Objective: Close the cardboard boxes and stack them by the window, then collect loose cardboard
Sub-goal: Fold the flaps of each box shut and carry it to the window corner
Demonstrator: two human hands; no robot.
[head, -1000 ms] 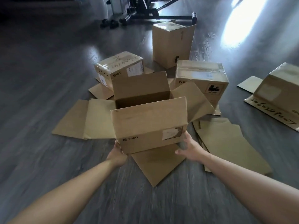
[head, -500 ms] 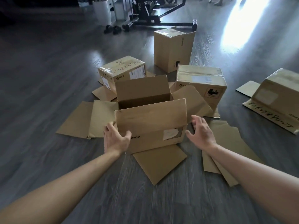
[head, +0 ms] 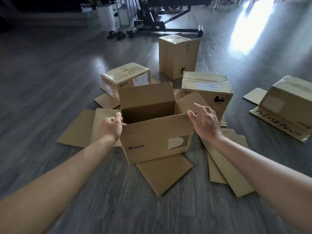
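The open box [head: 157, 130] sits on the floor [head: 50, 73] at the centre, on top of loose cardboard sheets [head: 164, 173] that fan out at 3, 6 and 9 o'clock. Pushing the flaps down could make the box slide on those slick sheets, or a side flap could fold crooked and block the long flaps.

The left hand [head: 110, 127] is at the box's 9 o'clock corner, fingers curled onto the near flap's edge. The right hand [head: 205, 123] hovers at the 3 o'clock corner, fingers spread and gripping nothing, near the right side flap [head: 188, 103].
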